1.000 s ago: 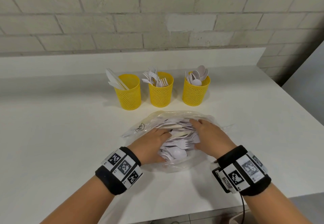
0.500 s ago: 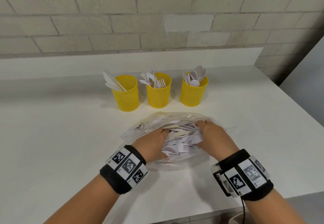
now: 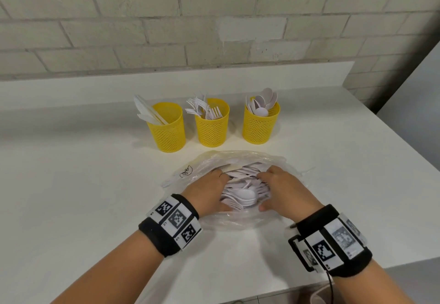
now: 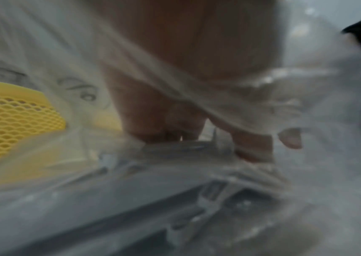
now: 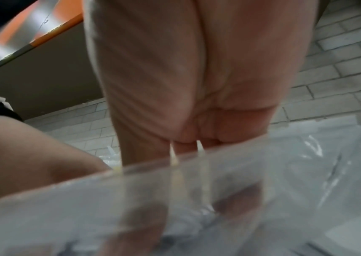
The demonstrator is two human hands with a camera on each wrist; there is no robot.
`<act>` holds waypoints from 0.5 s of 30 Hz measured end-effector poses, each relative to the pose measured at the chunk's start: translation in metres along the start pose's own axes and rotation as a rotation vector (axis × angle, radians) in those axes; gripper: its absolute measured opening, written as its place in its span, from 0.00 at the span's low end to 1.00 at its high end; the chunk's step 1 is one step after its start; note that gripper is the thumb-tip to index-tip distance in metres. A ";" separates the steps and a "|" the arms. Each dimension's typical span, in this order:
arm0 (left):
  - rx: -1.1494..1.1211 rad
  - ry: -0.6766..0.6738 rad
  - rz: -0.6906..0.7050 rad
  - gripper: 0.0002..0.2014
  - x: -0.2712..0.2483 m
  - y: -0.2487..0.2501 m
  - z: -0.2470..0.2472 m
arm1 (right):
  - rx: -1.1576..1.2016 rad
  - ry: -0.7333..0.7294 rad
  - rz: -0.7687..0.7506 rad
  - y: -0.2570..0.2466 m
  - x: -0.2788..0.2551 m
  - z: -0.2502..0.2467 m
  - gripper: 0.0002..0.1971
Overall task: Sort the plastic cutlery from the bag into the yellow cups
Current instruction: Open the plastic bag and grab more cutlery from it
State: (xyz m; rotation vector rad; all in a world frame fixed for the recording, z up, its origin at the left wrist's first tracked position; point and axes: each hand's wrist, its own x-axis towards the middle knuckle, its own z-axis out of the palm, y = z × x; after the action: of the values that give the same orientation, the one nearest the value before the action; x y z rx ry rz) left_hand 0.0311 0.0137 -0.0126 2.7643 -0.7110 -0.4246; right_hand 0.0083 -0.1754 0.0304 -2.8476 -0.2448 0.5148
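A clear plastic bag (image 3: 202,165) lies on the white table, holding a heap of white plastic cutlery (image 3: 242,194). Both hands are inside it. My left hand (image 3: 221,184) digs into the left side of the heap, and in the left wrist view its fingers (image 4: 164,131) and thumb pinch a piece. My right hand (image 3: 266,189) curls round a bunch on the right, thumb on the near side. Behind the bag stand three yellow mesh cups: the left cup (image 3: 169,134) holds knives, the middle cup (image 3: 212,130) forks, the right cup (image 3: 259,127) spoons.
The white table (image 3: 83,196) runs back to a raised ledge under a pale brick wall (image 3: 214,30). Its front edge is close to my wrists, and its right edge slants off at the right.
Both hands have stayed in the bag and shifted through the heap. Their fingertips are closer together, and a spoon bowl now shows on top between them.
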 end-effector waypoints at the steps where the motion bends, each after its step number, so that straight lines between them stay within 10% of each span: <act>1: -0.002 -0.005 0.008 0.37 0.000 0.000 0.000 | -0.027 -0.003 0.002 0.002 0.000 0.000 0.37; 15: 0.002 -0.059 0.024 0.30 0.002 0.005 -0.005 | -0.106 0.032 -0.086 0.010 -0.003 -0.003 0.35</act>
State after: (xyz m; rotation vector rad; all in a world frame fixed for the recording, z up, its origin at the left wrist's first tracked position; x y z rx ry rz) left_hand 0.0327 0.0092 -0.0071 2.7525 -0.7584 -0.5029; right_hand 0.0081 -0.1862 0.0316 -2.9291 -0.3980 0.4507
